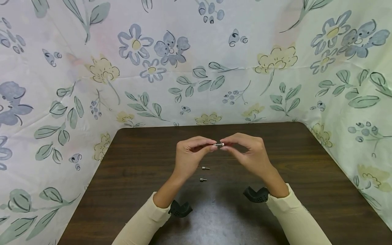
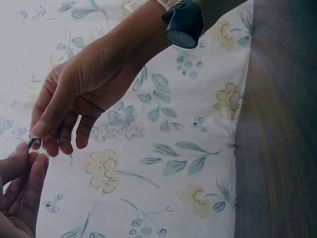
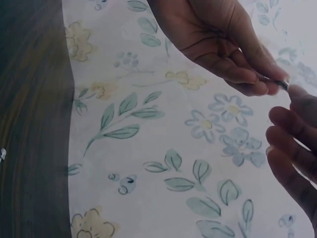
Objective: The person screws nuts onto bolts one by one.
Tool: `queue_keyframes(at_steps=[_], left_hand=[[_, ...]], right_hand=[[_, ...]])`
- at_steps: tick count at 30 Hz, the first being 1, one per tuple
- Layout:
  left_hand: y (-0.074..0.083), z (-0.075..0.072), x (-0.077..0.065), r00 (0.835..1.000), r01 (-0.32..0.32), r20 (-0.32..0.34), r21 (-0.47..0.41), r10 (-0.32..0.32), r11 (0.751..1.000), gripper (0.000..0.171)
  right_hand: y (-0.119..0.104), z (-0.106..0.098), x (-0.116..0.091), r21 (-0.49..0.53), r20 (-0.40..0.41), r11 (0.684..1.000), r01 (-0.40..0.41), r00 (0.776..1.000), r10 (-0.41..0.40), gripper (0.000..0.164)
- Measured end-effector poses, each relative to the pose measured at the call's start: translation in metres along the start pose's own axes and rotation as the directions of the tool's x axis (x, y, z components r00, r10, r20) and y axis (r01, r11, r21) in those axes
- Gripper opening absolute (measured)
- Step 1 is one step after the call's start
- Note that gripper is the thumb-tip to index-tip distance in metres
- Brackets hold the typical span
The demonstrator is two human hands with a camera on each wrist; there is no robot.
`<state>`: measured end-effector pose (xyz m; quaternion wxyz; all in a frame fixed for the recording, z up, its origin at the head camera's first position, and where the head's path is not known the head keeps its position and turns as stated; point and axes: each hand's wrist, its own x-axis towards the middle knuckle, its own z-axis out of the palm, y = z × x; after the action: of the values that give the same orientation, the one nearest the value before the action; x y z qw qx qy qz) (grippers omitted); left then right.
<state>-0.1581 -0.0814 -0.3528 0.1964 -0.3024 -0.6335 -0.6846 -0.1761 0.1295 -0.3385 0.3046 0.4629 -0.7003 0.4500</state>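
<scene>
Both hands meet above the far half of the table around a small silver screw [image 1: 218, 144], which lies roughly level between them. The left hand [image 1: 191, 151] pinches its left end between thumb and fingertips. At the wider right end, the thumb and index finger of the right hand [image 1: 252, 153] pinch it. Whether that wider end is a head or a separate nut is too small to tell. Fingertips cover part of the screw [image 2: 33, 142] in the left wrist view and most of it in the right wrist view. Two more screws, an upper [image 1: 206, 168] and a lower [image 1: 203, 179], lie on the table below the hands.
The dark brown wooden table [image 1: 137, 204] has rounded far corners. Floral cloth [image 1: 208, 81] hangs behind it and along both sides. Each wrist carries a black camera mount, on the left [image 1: 180, 209] and on the right [image 1: 256, 194], beside cream sleeves.
</scene>
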Motion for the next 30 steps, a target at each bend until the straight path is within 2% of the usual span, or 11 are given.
queue_keyframes(at_steps=[23, 27, 30], left_hand=[[-0.0015, 0.0010, -0.0010, 1.000, -0.016, 0.021, 0.011, 0.016, 1.000, 0.011], [-0.0013, 0.0012, -0.0011, 1.000, -0.017, 0.022, 0.020, 0.017, 1.000, 0.011], [-0.0003, 0.0006, -0.0009, 1.000, -0.009, 0.014, 0.024, 0.009, 1.000, 0.012]], right_hand=[[0.0019, 0.0038, -0.0018, 0.043, 0.004, 0.999, -0.016, 1.000, 0.016, 0.002], [0.0038, 0.0044, -0.0027, 0.066, 0.016, 0.998, -0.021, 1.000, 0.020, 0.010], [0.0040, 0.0031, -0.0044, 0.065, 0.052, 0.995, -0.069, 0.996, 0.066, 0.016]])
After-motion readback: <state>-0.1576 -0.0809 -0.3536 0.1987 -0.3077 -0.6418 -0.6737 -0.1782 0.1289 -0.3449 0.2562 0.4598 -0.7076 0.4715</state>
